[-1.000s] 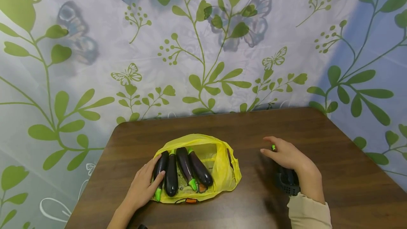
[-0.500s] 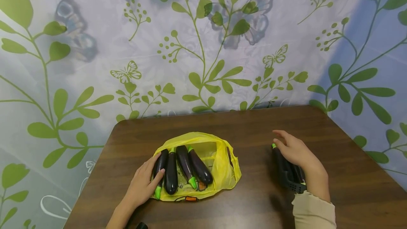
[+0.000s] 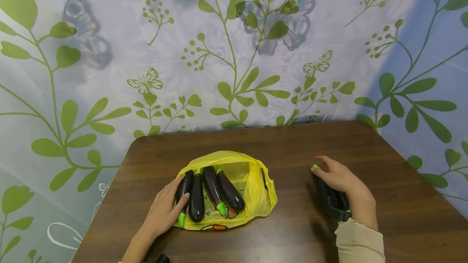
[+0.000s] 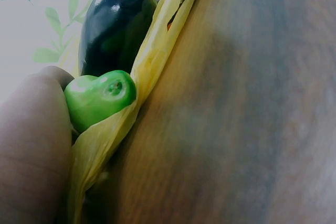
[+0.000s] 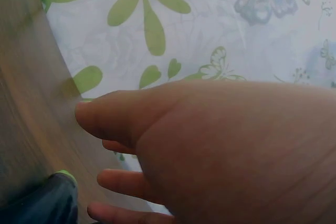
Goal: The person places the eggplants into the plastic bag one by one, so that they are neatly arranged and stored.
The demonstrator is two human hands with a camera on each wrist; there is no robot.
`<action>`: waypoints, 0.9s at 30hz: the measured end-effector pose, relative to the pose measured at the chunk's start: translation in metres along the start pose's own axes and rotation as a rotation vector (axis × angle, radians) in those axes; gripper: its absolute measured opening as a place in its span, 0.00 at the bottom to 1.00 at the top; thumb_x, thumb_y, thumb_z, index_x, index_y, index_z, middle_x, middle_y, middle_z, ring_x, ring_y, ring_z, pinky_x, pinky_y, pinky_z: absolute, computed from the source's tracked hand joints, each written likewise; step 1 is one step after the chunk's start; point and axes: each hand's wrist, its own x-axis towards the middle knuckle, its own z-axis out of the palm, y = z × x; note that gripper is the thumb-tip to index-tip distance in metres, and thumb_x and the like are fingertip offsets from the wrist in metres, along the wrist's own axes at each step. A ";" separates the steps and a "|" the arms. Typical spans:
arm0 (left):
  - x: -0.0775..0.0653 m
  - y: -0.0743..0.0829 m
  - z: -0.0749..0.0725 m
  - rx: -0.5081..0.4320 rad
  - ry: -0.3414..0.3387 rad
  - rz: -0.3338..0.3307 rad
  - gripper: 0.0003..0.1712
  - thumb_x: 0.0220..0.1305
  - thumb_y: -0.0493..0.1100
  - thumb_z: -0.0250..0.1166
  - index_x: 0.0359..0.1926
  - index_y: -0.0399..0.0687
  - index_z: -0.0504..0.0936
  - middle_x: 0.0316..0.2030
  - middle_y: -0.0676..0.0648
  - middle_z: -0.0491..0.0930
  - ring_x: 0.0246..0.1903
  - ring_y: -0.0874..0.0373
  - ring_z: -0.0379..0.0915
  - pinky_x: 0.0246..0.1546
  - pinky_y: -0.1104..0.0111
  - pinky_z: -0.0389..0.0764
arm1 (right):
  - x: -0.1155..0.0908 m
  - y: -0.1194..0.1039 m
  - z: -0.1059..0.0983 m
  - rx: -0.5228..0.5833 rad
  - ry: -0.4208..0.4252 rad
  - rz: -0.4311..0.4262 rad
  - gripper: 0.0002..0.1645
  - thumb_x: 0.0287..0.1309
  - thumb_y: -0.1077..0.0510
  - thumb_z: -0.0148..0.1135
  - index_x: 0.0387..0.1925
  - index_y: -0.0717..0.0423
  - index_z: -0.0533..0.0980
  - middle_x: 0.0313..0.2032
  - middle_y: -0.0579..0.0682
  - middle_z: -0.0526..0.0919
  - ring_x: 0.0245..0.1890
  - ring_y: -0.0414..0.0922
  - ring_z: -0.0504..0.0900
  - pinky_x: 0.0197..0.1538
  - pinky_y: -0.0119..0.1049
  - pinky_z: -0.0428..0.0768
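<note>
Several dark purple eggplants with green caps lie side by side in a yellow plastic bag (image 3: 261, 198), its mouth spread wide. My left hand (image 3: 164, 206) rests at the bag's left edge, its thumb lying across the leftmost eggplant (image 3: 185, 186). That eggplant's green cap (image 4: 102, 98) shows close beside the hand in the left wrist view, half wrapped by yellow plastic. To the right, my right hand (image 3: 341, 177) hovers with loosely extended fingers over another eggplant (image 3: 321, 186), mostly hidden by the hand and wrist strap. Its green tip (image 5: 65, 174) shows below the fingers in the right wrist view.
A brown wooden table (image 3: 285, 145) carries everything. Behind it hangs a pale cloth backdrop (image 3: 204, 88) printed with green leaves and butterflies. A black wrist strap (image 3: 338, 213) sits beneath the right wrist.
My right hand has moved to the right and drawn back over the eggplant there, then dipped slightly. The left hand stays on the leftmost eggplant.
</note>
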 end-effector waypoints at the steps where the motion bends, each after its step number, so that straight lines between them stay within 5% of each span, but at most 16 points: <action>1: 0.000 0.000 0.000 0.001 0.000 0.001 0.37 0.79 0.60 0.53 0.81 0.55 0.57 0.75 0.39 0.64 0.73 0.36 0.62 0.71 0.35 0.59 | 0.000 0.000 0.001 0.005 -0.004 -0.004 0.38 0.78 0.47 0.52 0.73 0.72 0.61 0.66 0.78 0.70 0.62 0.74 0.73 0.57 0.68 0.76; 27: -0.001 0.002 -0.001 -0.007 -0.003 0.001 0.37 0.79 0.61 0.53 0.82 0.57 0.56 0.76 0.40 0.63 0.74 0.37 0.61 0.72 0.36 0.57 | 0.006 -0.001 0.014 0.018 -0.120 0.000 0.39 0.68 0.55 0.65 0.72 0.69 0.63 0.66 0.78 0.68 0.65 0.75 0.68 0.61 0.70 0.71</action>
